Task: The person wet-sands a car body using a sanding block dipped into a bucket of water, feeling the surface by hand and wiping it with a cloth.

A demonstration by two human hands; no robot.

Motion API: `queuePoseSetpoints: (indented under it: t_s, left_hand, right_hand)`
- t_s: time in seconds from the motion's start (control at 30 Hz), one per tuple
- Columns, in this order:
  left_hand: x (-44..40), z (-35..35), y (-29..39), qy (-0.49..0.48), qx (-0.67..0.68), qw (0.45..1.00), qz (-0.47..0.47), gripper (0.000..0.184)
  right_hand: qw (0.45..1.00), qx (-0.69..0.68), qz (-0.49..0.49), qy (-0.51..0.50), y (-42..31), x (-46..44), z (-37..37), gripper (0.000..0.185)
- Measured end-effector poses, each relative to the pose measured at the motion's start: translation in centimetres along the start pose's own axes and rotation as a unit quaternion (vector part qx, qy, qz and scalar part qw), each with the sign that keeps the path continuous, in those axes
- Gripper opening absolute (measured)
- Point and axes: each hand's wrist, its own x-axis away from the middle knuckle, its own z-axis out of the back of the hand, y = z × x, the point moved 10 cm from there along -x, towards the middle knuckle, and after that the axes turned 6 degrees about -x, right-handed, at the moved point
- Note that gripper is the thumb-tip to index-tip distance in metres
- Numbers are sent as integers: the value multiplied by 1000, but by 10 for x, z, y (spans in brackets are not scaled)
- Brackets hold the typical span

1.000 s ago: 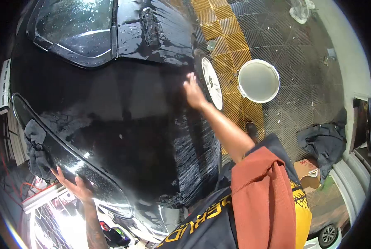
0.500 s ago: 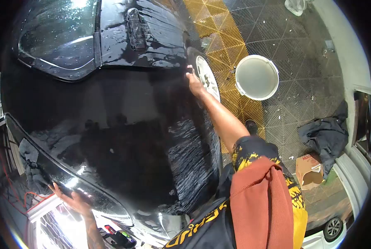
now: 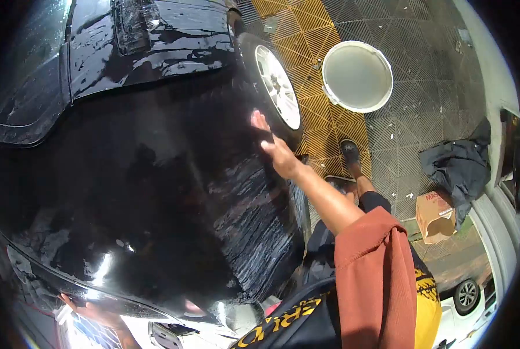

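A wet black car panel (image 3: 155, 174) fills the left and middle of the view, with streaks of water toward its right side. My right hand (image 3: 273, 145) is at the panel's edge just below the white-spoked wheel (image 3: 277, 87), its fingers stretched out and nothing seen in it. Low at the left, my left hand (image 3: 97, 315) is spread beside the edge of the car's glass, partly hidden by the bodywork, with no object visible in it. A rust-coloured cloth (image 3: 373, 279) hangs over my shoulder.
A white bucket of cloudy water (image 3: 358, 77) stands on the grey and yellow floor tiles (image 3: 324, 35). Farther right lie a dark cloth heap (image 3: 458, 171) and an open cardboard box (image 3: 435, 217). My shoe (image 3: 349, 152) is below the bucket. A white car (image 3: 466, 314) shows at lower right.
The view has shifted, so the car and bucket sit differently in it. My right hand has moved back from the wheel arch along the panel. The dark cloth near my left hand is no longer seen.
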Motion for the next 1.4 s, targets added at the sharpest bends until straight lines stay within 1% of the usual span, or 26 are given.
queuePoseSetpoints:
  t_s: [0.03, 0.13, 0.2, 0.27, 0.3, 0.33, 0.4, 0.43, 0.47, 0.53, 0.7, 0.73, 0.8, 0.83, 0.87, 0.93, 0.97, 1.0, 1.07, 1.13, 1.2, 1.23, 1.27, 1.33, 1.37, 1.4]
  left_hand:
    - [0, 2, 2, 2, -3, 1000, -1, 73]
    - [3, 3, 1, -11, -27, 999, -22, 73]
    - [3, 3, -4, -8, 3, 997, 73, 73]
    - [3, 3, -8, -11, -30, 999, -20, 73]
    - [4, 0, -19, 8, 61, 997, 47, 73]
    - [4, -4, -18, 9, 63, 997, 48, 73]
    - [4, 0, -16, 15, 61, 997, 45, 73]
    - [3, 4, -15, -3, -23, 999, -28, 72]
    - [3, 4, -13, 0, -24, 999, -27, 72]
    - [5, 3, -13, -1, 25, 1000, 2, 71]
    - [4, 3, -2, -18, -11, 1000, 16, 74]
    - [3, 2, -4, -32, -16, 999, 37, 73]
    - [4, 2, -4, -22, 7, 1000, -9, 72]
    - [6, 5, -11, -20, -31, 999, -12, 71]
    - [5, 3, -14, -13, 20, 1000, 14, 73]
    - [4, 1, -22, 0, 94, 995, 26, 76]
    - [4, 1, -13, -9, 106, 994, 37, 79]
    - [5, -3, -20, -2, 153, 987, 39, 79]
    - [0, 6, -3, -2, 58, 998, -7, 79]
    - [-1, 10, 8, -5, 59, 998, 22, 79]
    - [-2, 11, 7, 3, 74, 997, -13, 77]
    - [-3, 13, 9, -2, 69, 997, -18, 77]
    - [-3, 14, 8, 2, 68, 998, -10, 78]
    - [-2, 16, 8, 2, 61, 998, 3, 78]
    - [-2, 19, 9, 3, 48, 999, 4, 77]
    - [-1, 20, 8, 8, 43, 999, -5, 76]
  right_hand:
    - [993, -113, -4, 24, 2, -4, -1, 64]
    - [999, -43, 8, 30, 18, -76, 20, 63]
    - [999, -48, -1, 20, 17, -58, 18, 64]
    - [999, -47, -14, 7, 6, -28, 13, 66]
    - [997, -77, -24, 12, 2, 6, 5, 68]
    - [1000, 8, -9, -8, -6, 25, 0, 70]
    - [999, -41, 27, 6, 1, 15, 3, 69]
    - [999, -47, 16, 15, 9, -11, 8, 68]
    - [998, -53, 4, 24, 15, -45, 16, 66]
    - [995, 101, 10, 10, 9, -94, 26, 64]
    - [975, 216, -1, 44, -40, -30, -40, 63]
    - [976, 212, 4, 38, -36, -48, -41, 63]
    - [951, 291, 23, 98, -23, -112, -15, 63]
    - [950, 290, 3, 112, -18, -136, -8, 63]
    - [954, 264, -38, 138, -17, -136, -10, 60]
    - [958, 253, 82, 106, -52, -93, -54, 60]
    - [982, 177, 12, 67, -74, -71, -76, 61]
    - [984, 170, -19, 59, -83, -58, -91, 64]
    - [970, 230, 1, 85, -70, -91, -77, 63]
    - [954, 292, -34, 66, -54, -133, -61, 61]
    - [969, 228, 43, 89, -72, -111, -84, 60]
    - [988, 137, 1, 78, -94, -84, -100, 60]
    - [988, 148, 7, 47, -105, -62, -116, 62]
    - [976, 198, 67, 67, -108, -76, -112, 54]
    - [965, 248, 64, 50, -102, -103, -106, 40]
    - [963, 260, 16, 67, -103, -128, -92, 26]
